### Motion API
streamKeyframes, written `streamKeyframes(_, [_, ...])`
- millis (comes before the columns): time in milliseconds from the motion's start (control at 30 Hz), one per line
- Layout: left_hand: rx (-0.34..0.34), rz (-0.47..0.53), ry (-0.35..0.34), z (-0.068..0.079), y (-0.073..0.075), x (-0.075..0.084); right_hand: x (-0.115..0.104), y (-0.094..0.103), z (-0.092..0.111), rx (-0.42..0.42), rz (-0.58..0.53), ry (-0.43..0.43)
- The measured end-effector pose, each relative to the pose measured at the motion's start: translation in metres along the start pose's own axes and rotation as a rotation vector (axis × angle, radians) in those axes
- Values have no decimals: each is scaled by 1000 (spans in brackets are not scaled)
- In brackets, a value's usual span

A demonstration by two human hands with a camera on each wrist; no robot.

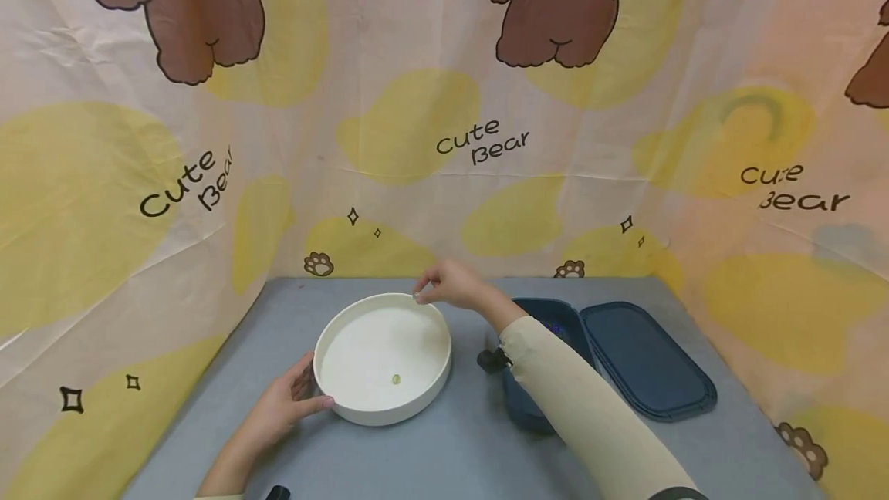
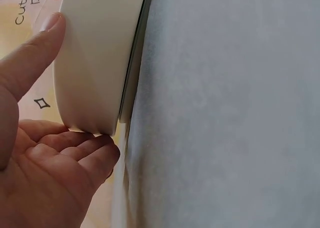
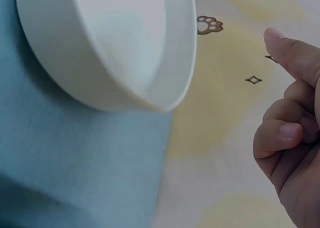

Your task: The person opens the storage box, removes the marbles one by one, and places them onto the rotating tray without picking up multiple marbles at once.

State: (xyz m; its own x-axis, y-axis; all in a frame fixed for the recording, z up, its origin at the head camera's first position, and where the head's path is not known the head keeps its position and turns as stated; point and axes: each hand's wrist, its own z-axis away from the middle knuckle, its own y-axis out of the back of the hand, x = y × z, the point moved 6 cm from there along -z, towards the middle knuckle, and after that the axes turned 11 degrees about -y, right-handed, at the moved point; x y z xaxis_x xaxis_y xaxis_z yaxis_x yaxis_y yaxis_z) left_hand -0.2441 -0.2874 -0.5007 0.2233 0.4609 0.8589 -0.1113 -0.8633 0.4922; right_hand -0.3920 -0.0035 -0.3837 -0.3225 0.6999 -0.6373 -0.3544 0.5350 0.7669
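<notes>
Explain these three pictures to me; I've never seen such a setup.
There is no machine here: a person works with two bare hands. The wide picture comes from a camera worn on the head, looking forward and down; the other two come from cameras on the left and right wrists. On the grey table stand a round white tray, with one small greenish piece inside, and a dark blue container; a dark blue lid lies beside the container. The left hand grips the side of the tray. The right hand, over the tray's far edge, seems to pinch something tiny, too small to identify.
</notes>
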Motion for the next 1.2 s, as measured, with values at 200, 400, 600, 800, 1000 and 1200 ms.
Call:
streamKeyframes(200, [9, 7, 10, -1, 0, -3, -11, -10, -6, -11, -2, -7])
streamKeyframes(400, [22, -1, -2, -3, 0, 0, -19, -20, -11, -25, 16, 13])
streamKeyframes(600, [24, 9, -2, -3, -2, 5, -10, -15, -8, -18, -31, 3])
streamKeyframes(800, [21, -1, 8, -4, -3, 7, 11, 11, 10, 25, -50, 46])
streamKeyframes(1000, [20, 11, 29, -3, -2, 1, 37, 39, 31, 90, -23, 28])
streamKeyframes(1200, [31, 32, 25, 0, 0, -4, 65, 54, 44, 113, -19, 2])
